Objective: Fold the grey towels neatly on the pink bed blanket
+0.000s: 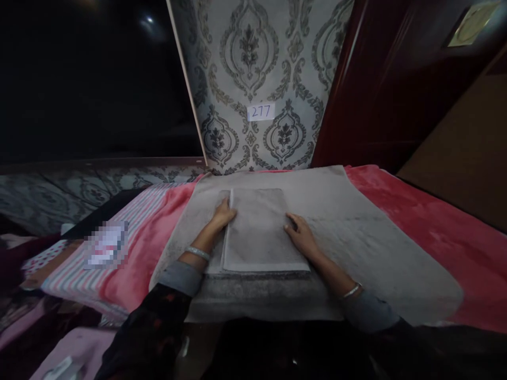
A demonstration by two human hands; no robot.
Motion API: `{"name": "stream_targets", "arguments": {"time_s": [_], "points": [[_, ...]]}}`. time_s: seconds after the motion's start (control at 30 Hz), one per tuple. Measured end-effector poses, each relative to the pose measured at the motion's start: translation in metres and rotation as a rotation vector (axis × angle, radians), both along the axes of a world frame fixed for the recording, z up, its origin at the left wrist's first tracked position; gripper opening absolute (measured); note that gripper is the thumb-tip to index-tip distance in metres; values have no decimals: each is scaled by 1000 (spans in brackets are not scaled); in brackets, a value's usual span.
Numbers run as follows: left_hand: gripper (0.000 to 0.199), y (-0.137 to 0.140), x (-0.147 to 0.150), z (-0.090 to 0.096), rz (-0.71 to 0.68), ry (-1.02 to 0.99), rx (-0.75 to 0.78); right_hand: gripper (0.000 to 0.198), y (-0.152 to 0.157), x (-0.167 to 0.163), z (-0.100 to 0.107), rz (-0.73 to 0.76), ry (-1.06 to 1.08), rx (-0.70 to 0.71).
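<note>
A folded grey cloth [261, 232] with pale edges lies in front of me, its layers stacked in a neat rectangle. My left hand [223, 214] is closed at its left side, with the thumb over the edge of the upper layer and some fingertips hidden. On the opposite side my right hand [301, 236] has bent fingers and a thumb at the right edge of the cloth. Beneath it spreads a larger grey cloth [356, 248], laid out flat with faint creases.
Red plush blanket [420, 216] shows on the right, pink blanket [146, 237] on the left. A striped cloth [71, 274] lies farther left. Behind are a dark screen [87, 84], patterned wall [253, 63] with a "277" label [261, 111], and a dark red wooden panel [380, 89].
</note>
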State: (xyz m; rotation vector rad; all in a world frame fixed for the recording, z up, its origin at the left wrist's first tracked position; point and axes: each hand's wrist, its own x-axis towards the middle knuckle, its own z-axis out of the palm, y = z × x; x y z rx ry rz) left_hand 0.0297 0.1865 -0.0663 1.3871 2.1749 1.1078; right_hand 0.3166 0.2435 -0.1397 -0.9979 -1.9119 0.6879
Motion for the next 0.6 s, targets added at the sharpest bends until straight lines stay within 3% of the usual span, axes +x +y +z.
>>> {"name": "stream_targets", "arguments": {"time_s": [0.17, 0.4, 0.5, 0.6], "points": [[71, -21, 13, -5, -40, 108, -48, 58, -4, 5, -8, -36, 52, -84], [59, -30, 18, -3, -40, 159, -63, 54, -6, 10, -9, 10, 25, -30], [65, -36, 16, 2, -69, 179, -112, 54, -7, 11, 0, -2, -50, 0], [71, -49, 23, 4, -96, 262, -196, 57, -20, 7, 21, 65, -164, 142]]}}
